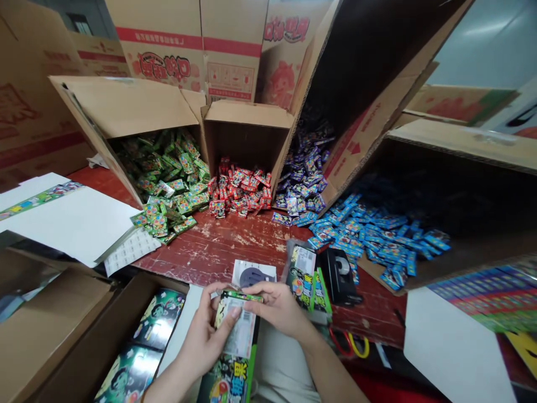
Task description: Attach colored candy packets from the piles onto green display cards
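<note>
A long dark green printed candy box point(235, 358) with a pale label lies over the lap, its top end toward the table. My left hand point(210, 330) is closed around the box's upper left side, thumb across the label. At the box's top end, the fingers of my right hand point(277, 308) pinch its green edge; whether that is a flap or a small packet I cannot tell. Just beyond the fingertips, a round dark object point(254, 275) rests on a white card.
Open cartons spill green packets point(180, 168), red packets point(241, 190), purple packets point(306, 173) and blue packets point(369, 229) onto the red table point(210, 246). A black tape dispenser point(339, 277), scissors point(356, 344) and a carton of finished-looking boxes point(159, 319) are close by.
</note>
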A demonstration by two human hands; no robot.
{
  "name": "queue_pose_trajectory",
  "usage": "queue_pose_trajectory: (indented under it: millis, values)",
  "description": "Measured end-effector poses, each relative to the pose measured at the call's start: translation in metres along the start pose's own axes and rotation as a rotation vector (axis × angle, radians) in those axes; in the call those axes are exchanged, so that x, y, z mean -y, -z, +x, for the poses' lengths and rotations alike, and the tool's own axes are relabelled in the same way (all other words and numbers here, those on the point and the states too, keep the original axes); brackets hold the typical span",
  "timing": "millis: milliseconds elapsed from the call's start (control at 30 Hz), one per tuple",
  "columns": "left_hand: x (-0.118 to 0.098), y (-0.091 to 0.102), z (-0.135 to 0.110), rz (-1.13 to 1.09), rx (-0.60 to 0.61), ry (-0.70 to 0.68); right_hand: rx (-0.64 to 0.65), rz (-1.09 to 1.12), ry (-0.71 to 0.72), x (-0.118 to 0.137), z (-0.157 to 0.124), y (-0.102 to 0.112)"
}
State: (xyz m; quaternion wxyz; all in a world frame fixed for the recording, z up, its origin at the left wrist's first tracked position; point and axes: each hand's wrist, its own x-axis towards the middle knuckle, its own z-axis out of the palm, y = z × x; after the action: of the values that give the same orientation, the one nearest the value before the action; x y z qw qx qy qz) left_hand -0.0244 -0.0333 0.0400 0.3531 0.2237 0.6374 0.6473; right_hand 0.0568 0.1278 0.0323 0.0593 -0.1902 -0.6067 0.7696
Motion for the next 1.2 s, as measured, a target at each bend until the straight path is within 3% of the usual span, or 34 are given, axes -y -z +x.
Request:
queue_pose_trajectory:
  millis: [167,267,333,500,667,800,933,1067,1200]
  values:
    - [0.000,-0.009,-0.007,-0.086,-0.121,0.047,-0.016,-0.150,0.187,-0.001,-0.002,-0.004]
    - [0.003,-0.012,-0.015,-0.162,-0.272,0.044,-0.075,-0.066,0.184,-0.003,-0.007,-0.008]
    - [0.007,-0.010,-0.019,-0.148,-0.302,0.046,-0.138,0.032,0.155,-0.008,-0.011,-0.015]
    - [0.007,0.002,-0.018,0.043,-0.178,0.020,-0.287,-0.049,0.286,-0.018,-0.019,-0.038]
    - [0.002,0.012,-0.003,0.061,-0.143,-0.144,-0.422,-0.131,0.347,-0.023,-0.022,-0.054]
    - [0.001,0.018,-0.002,0.039,-0.097,-0.157,-0.397,-0.183,0.372,-0.019,-0.022,-0.053]
    - [-0.002,0.020,-0.006,0.153,-0.067,-0.068,-0.261,-0.088,0.278,-0.010,-0.022,-0.046]
    - [-0.001,0.015,0.000,0.067,-0.168,0.087,-0.221,0.099,0.019,-0.004,-0.017,-0.038]
    - [0.003,0.007,0.006,-0.039,-0.204,0.152,-0.207,0.168,-0.052,-0.004,-0.012,-0.027]
